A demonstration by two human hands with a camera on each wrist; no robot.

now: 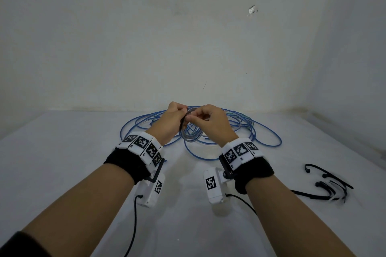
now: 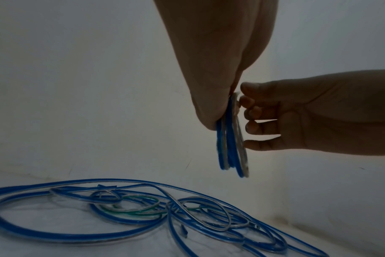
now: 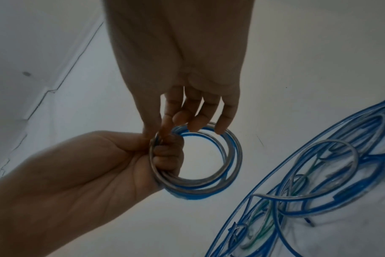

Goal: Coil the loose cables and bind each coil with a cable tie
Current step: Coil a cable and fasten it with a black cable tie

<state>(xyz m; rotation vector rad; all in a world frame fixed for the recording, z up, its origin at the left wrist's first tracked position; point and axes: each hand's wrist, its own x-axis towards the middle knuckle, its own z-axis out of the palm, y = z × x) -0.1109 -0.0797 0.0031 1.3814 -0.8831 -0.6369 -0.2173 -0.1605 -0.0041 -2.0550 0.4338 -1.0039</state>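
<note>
Coil point(image 3: 198, 173) of blue-and-clear cable, several turns stacked into 1 small ring, held in the air above the loose cables point(image 1: 208, 131), which lie tangled on the white table point(image 1: 62, 173) against the wall. The left hand point(image 1: 170, 122) grips one side of the ring, fingers curled through its opening and thumb closed over the turns; this clamp looks meant to keep the springy turns from fanning apart. The right hand point(image 1: 211, 121) pinches the top of the ring just beside the left thumb, its fingertips point(image 3: 195, 125) resting on the uppermost turns, apparently to seat the last turn and align it with the rest. In the left wrist view the ring hangs edge-on, its turns nearly flush, so the winding of this cable appears finished or nearly so. Whether a free end trails from the coil down to the pile cannot be told.

The cable ties point(image 1: 325, 183), a loose black bunch, lie on the table to the right of the loose cables and well apart from them, within reach of the right hand; none is on the coil yet. Judged next step: the left hand keeps its clamp while the right fetches 1 tie. Risk: any slackening of the left grip would let the stiff turns spring open.
</note>
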